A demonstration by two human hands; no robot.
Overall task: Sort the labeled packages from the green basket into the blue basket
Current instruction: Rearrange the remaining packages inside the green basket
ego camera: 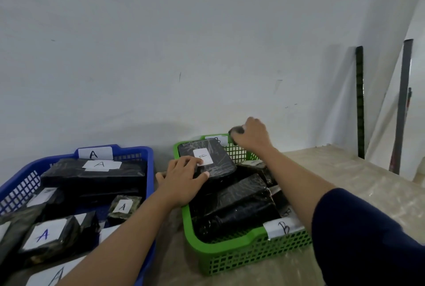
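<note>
The left hand (184, 179) is lying spread on a black wrapped package (207, 159) marked B atop the green basket (230, 249); the right hand (251, 135) is closing on a small dark package (236, 129) above its far rim; this looks like the picking step; next comes carrying it to the blue basket (135, 151), holding A-labelled packages (96, 170).

Two moulded plastic lattice baskets, a green basket (230, 251) and a blue basket (23, 184), sit on a pale, mottled, matt floor (345, 175); the packages (239, 196) inside are wrapped in glossy black film that crinkles and catches light, each with a matt white paper label (202, 156) marked in ink; the wall (161, 44) is smooth, matt white paint, lightly scuffed
</note>
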